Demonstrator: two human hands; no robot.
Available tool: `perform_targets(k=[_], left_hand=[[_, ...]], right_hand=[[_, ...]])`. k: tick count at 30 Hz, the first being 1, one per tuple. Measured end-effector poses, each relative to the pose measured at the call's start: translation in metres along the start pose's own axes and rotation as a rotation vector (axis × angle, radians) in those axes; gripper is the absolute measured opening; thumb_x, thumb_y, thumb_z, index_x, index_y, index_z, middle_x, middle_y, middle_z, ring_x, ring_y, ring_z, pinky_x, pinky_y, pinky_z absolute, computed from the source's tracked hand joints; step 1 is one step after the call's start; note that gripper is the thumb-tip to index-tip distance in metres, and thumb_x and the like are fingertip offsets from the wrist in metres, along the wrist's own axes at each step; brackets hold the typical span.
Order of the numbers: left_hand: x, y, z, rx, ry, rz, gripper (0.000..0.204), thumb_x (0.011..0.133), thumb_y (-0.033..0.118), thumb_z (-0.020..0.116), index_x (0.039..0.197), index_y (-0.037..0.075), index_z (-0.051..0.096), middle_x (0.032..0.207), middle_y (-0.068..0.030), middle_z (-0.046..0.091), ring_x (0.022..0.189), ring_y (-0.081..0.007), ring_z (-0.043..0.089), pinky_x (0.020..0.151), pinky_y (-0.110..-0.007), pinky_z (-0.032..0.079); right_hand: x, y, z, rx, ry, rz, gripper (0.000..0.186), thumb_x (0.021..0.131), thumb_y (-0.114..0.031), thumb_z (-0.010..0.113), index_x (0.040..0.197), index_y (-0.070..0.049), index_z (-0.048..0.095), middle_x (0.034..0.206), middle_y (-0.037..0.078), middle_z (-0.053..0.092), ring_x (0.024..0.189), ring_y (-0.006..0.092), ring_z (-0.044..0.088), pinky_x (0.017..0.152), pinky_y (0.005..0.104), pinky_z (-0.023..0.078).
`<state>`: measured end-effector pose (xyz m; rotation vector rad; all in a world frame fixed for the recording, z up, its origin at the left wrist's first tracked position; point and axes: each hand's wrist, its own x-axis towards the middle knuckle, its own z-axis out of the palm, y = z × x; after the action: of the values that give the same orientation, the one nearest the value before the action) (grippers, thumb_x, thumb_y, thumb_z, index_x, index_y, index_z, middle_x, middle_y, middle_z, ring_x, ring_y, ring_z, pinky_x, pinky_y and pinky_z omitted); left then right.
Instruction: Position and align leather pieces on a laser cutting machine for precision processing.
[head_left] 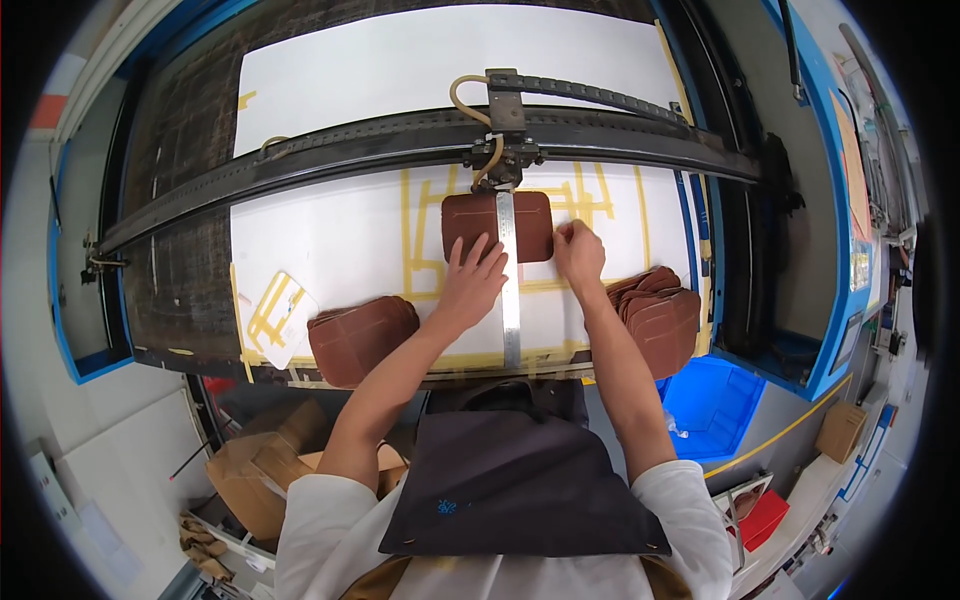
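Observation:
A brown leather panel [528,226] with rounded corners lies on the white sheet [340,230], under the machine's head. Across it, from top to bottom, runs a metal ruler [511,310]. My left hand [472,286] rests on the panel's lower left part with its fingers spread, the fingertips close to the ruler's left edge. At the panel's right edge, my right hand [580,256] has thumb and fingers closed together; what is between them, if anything, is hidden. One stack of brown leather panels [362,340] lies beside my left forearm, another stack [662,325] beside my right.
A black gantry beam [360,140] spans the bed, carrying a machine head [505,150] just above the panel. Yellow tape marks the sheet. A taped white template [280,318] lies at the left. Below the bed are a blue bin [715,400] and cardboard boxes [245,475].

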<state>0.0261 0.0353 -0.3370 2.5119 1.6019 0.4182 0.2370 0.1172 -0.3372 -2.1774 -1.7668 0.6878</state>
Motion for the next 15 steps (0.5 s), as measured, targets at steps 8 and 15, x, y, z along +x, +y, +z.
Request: perform_targets(k=[8, 15], left_hand=[[-0.080, 0.034, -0.010, -0.236, 0.046, -0.063, 0.037, 0.085, 0.017, 0.067, 0.120, 0.007, 0.064, 0.124, -0.0064, 0.062, 0.118, -0.0268, 0.055, 0.101, -0.046, 0.041], [-0.087, 0.055, -0.005, -0.307, 0.085, -0.059, 0.037, 0.083, 0.011, 0.065, 0.119, 0.006, 0.063, 0.122, -0.0060, 0.062, 0.115, -0.0254, 0.056, 0.099, -0.043, 0.043]], right_hand=[[-0.120, -0.002, 0.007, 0.475, -0.185, 0.052, 0.021, 0.081, -0.013, 0.070, 0.098, 0.000, 0.068, 0.083, 0.015, 0.071, 0.077, 0.0263, 0.071, 0.073, 0.0359, 0.056], [-0.126, -0.008, 0.022, 0.451, -0.178, 0.136, 0.034, 0.077, -0.012, 0.074, 0.107, 0.003, 0.066, 0.093, 0.014, 0.072, 0.084, 0.0242, 0.071, 0.077, 0.0342, 0.056]])
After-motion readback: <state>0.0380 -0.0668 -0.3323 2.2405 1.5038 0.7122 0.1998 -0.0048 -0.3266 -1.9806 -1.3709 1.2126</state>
